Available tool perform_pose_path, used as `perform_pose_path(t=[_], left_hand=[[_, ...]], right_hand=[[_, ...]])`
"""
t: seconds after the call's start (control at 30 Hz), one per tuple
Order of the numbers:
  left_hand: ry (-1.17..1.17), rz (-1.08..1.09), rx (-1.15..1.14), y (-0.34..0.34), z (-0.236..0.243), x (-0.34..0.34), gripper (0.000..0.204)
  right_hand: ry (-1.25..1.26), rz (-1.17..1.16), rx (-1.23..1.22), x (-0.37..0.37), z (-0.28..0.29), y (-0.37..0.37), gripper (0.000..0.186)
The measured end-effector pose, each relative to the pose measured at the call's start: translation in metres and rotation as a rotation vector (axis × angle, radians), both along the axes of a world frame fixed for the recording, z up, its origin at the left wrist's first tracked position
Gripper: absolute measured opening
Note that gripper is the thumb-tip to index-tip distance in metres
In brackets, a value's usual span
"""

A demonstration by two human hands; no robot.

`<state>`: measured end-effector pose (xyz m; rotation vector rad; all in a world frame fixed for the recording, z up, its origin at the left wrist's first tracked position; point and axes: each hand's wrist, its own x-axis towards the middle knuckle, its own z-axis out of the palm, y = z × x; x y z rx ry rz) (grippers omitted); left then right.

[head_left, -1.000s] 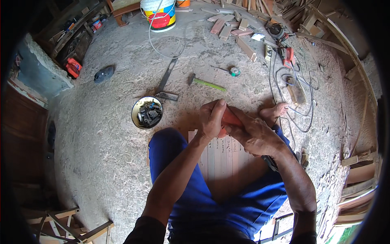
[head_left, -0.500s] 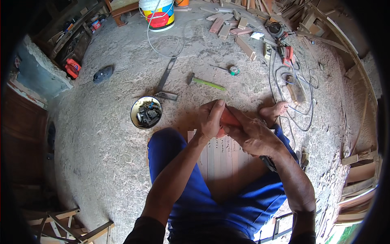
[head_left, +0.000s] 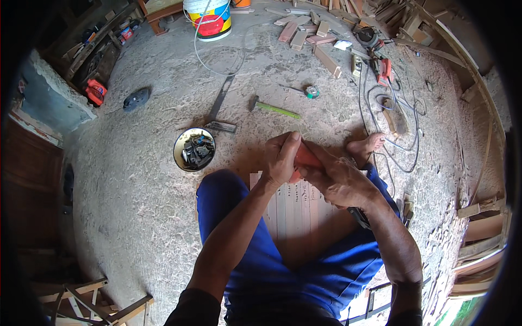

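Observation:
My left hand (head_left: 280, 160) and my right hand (head_left: 342, 182) are both closed round a red object (head_left: 304, 158) in front of me, their fingers partly hiding it, so I cannot make out what it is. Below them, between my knees, lie pale wooden strips (head_left: 293, 217) side by side, marked with rows of small dark dots. A dark object (head_left: 359, 218) shows under my right wrist by my right thigh. A bowl of dark metal pieces (head_left: 194, 149) sits beyond my left knee. A green-handled hammer (head_left: 277, 110) lies beyond my hands.
A metal square (head_left: 222, 99), a tape measure (head_left: 311, 92) and red power tool (head_left: 384, 71) with looping cables lie on the rough floor (head_left: 136, 190). Wood offcuts (head_left: 298, 39) and a bucket (head_left: 213, 24) are ahead. Timber (head_left: 484, 231) lines the right, a doorway wall (head_left: 49, 100) the left.
The view has shifted slightly, so the floor items sit a little higher and further left. Both hands keep nearly the same grip and position on the red object.

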<state>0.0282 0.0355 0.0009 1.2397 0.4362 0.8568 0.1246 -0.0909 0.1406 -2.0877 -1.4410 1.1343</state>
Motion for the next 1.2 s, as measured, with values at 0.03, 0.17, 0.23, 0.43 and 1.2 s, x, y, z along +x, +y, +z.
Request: perform_pose_path(t=[0.03,0.17,0.23,0.43,1.2], left_hand=[[-0.013,0.000,0.016,0.000,0.001,-0.001,0.043],[-0.012,-0.008,0.025,-0.002,0.006,-0.005,0.043],[-0.003,-0.009,0.014,-0.002,0.007,-0.006,0.043],[-0.042,0.027,0.052,0.000,0.000,-0.006,0.043],[-0.026,-0.002,0.104,-0.014,-0.021,-0.008,0.043]], right_hand=[[-0.014,0.006,0.005,0.000,-0.001,0.000,0.064],[-0.056,0.021,0.029,0.001,-0.009,0.000,0.064],[-0.068,0.030,0.052,0.000,-0.010,0.000,0.063],[-0.049,0.027,-0.033,-0.006,0.005,0.006,0.063],[-0.051,0.082,0.448,0.003,-0.067,-0.019,0.061]])
